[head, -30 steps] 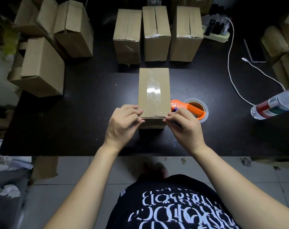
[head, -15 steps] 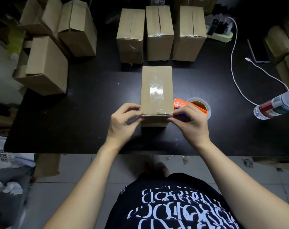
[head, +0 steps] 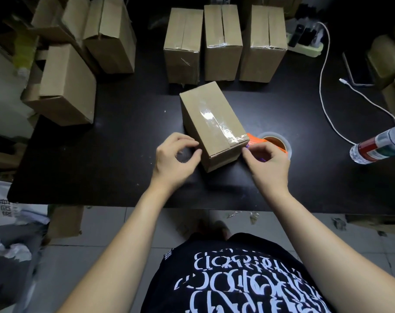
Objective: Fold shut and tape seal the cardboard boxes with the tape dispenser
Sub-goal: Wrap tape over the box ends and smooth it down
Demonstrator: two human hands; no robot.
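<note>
Your taped box point(head: 211, 123) sat askew on the black table point(head: 115, 154), near three sealed boxes point(head: 222, 41). Your left hand point(head: 175, 161) and right hand point(head: 267, 163) curled at its near corners, fingertips touching cardboard (a true grip? I couldn't tell). The tape dispenser point(head: 253, 138) lay just behind your right hand.

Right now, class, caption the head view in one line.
Left hand and right hand flank a taped cardboard box askew on the black table, tape dispenser beside it.

A taped box point(head: 211, 123) is set mid-frame on the black table point(head: 101, 166), three boxes point(head: 222, 41) above it, a tape dispenser point(head: 275, 143) beside.
</note>
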